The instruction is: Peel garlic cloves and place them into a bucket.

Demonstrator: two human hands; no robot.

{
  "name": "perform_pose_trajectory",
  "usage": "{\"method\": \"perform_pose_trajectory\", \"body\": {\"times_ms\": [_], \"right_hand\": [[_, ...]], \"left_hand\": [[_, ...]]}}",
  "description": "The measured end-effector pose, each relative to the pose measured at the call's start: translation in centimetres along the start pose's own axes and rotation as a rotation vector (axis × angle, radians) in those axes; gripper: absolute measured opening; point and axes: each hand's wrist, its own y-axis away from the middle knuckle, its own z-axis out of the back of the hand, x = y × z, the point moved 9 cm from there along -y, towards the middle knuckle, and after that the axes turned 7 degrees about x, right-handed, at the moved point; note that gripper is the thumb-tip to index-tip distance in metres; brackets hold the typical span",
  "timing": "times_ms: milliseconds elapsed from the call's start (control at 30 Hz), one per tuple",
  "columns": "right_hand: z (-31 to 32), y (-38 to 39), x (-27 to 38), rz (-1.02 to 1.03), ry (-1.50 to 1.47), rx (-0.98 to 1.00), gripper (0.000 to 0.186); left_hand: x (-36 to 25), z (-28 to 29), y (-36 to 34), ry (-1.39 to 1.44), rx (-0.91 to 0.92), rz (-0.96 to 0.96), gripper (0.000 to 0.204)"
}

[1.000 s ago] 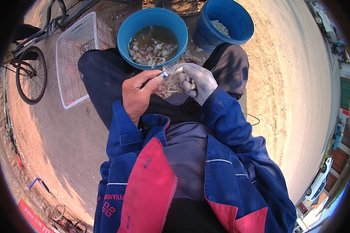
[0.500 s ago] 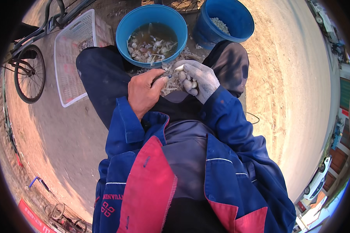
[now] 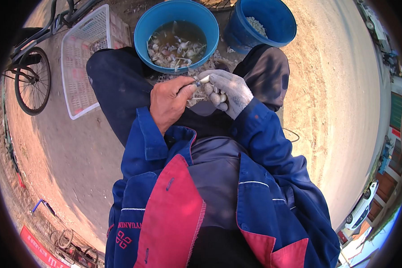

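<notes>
Over my lap, both hands meet just below the light blue tub. My bare left hand [image 3: 169, 99] is closed, thumb against bent fingers, on a short dark metal blade [image 3: 197, 83], mostly hidden by the fingers. A grey-white knit glove covers my right hand [image 3: 233, 90]. Between its thumb and forefinger, a pale garlic clove [image 3: 205, 79] points toward the blade, which is at or almost at it. Several more garlic cloves [image 3: 215, 97] are cupped in the lower fingers of that glove.
The light blue tub [image 3: 141, 44] holds murky water with garlic and peelings. Right of it, a darker blue bucket [image 3: 281, 33] contains pale peeled cloves [image 3: 256, 27]. A white plastic crate [image 3: 76, 82] stands at left, near a bicycle wheel [image 3: 33, 81]. Peelings litter the ground below the tub.
My left hand has shifted slightly right and up, bringing the blade against or very near the clove. My right hand stays nearly in place, still holding the cloves. The view has tilted slightly.
</notes>
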Motion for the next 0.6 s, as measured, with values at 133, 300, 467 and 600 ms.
{"method": "perform_pose_trajectory", "body": {"times_ms": [133, 300, 467, 600], "right_hand": [[0.2, -0.4, -0.3, -0.003, 0.023, 0.063, 0.032], [0.2, -0.5, -0.4, -0.014, -0.009, 0.057, 0.032], [0.0, -0.6, -0.4, 0.008, 0.003, 0.041, 0.036], [0.0, -0.8, -0.3, 0.022, -0.024, 0.022, 0.032]], "left_hand": [[0.5, -0.4, -0.1, 0.077, 0.061, 0.058, 0.021], [1.5, -0.5, -0.2, 0.212, 0.05, 0.042, 0.019], [1.8, -0.6, -0.3, 0.221, 0.039, 0.015, 0.019], [1.2, -0.7, -0.2, 0.132, 0.06, 0.033, 0.019]]}}
